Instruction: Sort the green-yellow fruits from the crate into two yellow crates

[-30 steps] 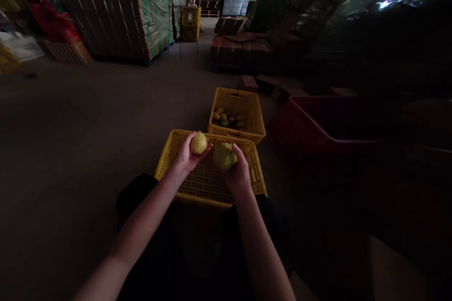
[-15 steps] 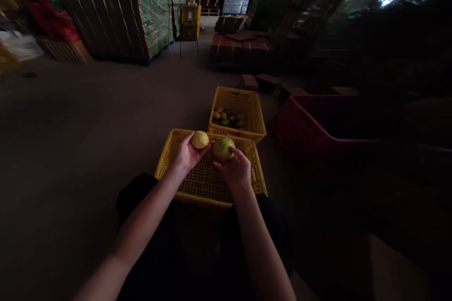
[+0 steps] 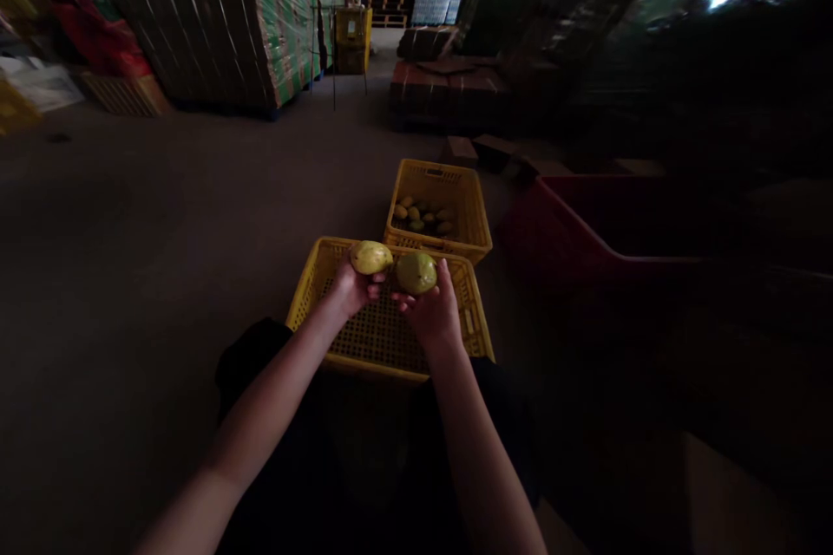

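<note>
Resting in my left hand point(image 3: 355, 288), fingers curled beneath it, is a yellow mango point(image 3: 371, 257) with small dark specks. My right hand point(image 3: 435, 307) cradles a greener mango point(image 3: 416, 273), its thumb along the right side. The two fruits sit side by side, a small gap between them. Both hands are above a yellow plastic crate point(image 3: 304, 284) with a slotted floor. Just beyond it stands a second yellow crate point(image 3: 469, 204), where several yellow and green mangoes point(image 3: 415, 214) lie.
To the right is a large red bin point(image 3: 553, 225). Cardboard pieces point(image 3: 459, 151) lie on the floor behind the crates. Wrapped stacks of boxes point(image 3: 292, 26) stand at the back left, and a low stack of flat cartons point(image 3: 449, 91) sits ahead.
Both mangoes have been turned in my hands and show other sides. My right thumb has shifted from the top of the greener mango to its side.
</note>
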A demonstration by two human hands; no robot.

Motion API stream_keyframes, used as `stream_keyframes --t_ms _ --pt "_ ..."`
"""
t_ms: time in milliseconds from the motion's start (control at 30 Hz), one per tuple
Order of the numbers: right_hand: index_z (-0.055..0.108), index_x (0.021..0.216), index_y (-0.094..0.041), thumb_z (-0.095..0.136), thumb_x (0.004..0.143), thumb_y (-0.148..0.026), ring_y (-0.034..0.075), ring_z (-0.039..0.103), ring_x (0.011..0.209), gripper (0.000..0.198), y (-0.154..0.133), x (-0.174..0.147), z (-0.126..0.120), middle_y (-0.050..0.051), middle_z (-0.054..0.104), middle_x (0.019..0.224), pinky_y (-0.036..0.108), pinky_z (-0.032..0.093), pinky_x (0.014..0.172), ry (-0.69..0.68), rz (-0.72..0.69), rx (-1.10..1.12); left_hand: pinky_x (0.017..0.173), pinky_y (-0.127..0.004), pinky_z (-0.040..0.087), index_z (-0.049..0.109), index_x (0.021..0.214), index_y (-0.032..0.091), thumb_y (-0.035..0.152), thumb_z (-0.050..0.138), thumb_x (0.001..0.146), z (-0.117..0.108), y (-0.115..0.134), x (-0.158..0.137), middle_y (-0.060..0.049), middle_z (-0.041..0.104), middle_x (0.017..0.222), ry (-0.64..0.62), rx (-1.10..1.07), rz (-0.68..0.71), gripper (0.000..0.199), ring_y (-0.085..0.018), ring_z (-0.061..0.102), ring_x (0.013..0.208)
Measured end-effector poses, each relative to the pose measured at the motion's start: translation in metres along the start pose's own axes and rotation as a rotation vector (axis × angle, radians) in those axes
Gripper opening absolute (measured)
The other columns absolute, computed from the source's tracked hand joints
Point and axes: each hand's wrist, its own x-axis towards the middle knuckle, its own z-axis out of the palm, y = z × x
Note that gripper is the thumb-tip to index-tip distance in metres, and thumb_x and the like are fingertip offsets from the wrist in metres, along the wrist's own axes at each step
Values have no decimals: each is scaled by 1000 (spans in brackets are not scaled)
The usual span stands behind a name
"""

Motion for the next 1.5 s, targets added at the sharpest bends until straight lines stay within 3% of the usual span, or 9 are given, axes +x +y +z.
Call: stream_keyframes --t_ms 133,367,600,900,1067,1233,1500 --pt "63 93 -18 52 85 -52 16 65 41 36 -2 -2 1 1 72 64 23 49 33 -21 29 11 32 -17 25 61 100 10 56 14 93 0 0 -1 1 43 45 14 19 -24 66 -9 35 31" --pt "63 89 -18 48 88 -50 15 63 41 35 -3 -6 6 1 72 62 22 49 35 20 40 21 33 -19 29 57 112 11 54 16 94 2 -2 0 0 49 48 59 52 63 62 -9 39 32" --pt "64 89 -19 61 82 -41 13 62 42 24 -1 -3 1 0 73 66 21 49 37 -15 41 8 33 -18 32 60 90 15 54 24 94 2 0 -1 -4 57 52 75 -14 112 54 -9 43 33" --pt "65 86 -19 61 83 -38 11 62 43 19 -1 -3 3 -1 72 64 20 50 39 18 38 11 36 -18 36 63 87 15 57 36 92 3 -1 0 -5 62 58 87 16 73 50 -9 47 38" --pt "64 87 -19 63 82 -37 12 62 44 18 0 0 0 -1 72 66 21 51 40 44 28 31 38 -17 38 63 87 13 46 41 94 7 0 -1 -4 62 60 113 46 116 41 -7 47 40" --pt "63 86 -19 61 83 -39 12 62 45 20 0 2 -2 0 71 65 21 49 39 78 43 47 42 -17 41 63 94 12 30 56 88 6 0 0 -1 61 62 171 77 225 21 -6 49 42" --pt "64 83 -18 58 80 -57 13 61 43 40 1 0 -3 2 69 60 23 49 40 88 98 63 39 -20 39 65 104 9 37 54 86 7 -3 -3 -6 63 60 90 146 197 35 -9 49 41"
